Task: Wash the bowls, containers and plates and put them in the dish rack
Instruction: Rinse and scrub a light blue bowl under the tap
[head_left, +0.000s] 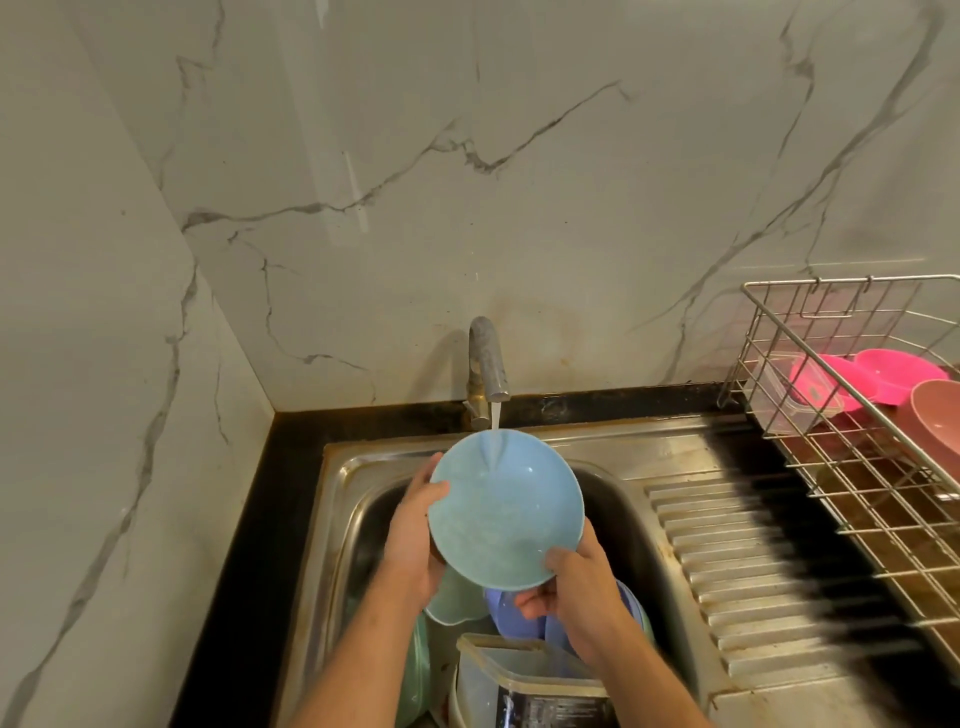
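Two hands grip one round pale-blue plastic plate (505, 512) under the running steel tap (487, 364): left hand (413, 540) pinching its left rim, right hand (582, 587) its lower edge. Below them, unwashed green and purple dishes (519, 613) and a clear container (524, 680), partly hidden, await. Rightward, the wire dish rack (852, 441), cut off, holds several pink bowls (898, 379).

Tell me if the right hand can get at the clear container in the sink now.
Probably not yet: the right hand grips the blue plate with the left hand. The clear container lies just below, uncovered.
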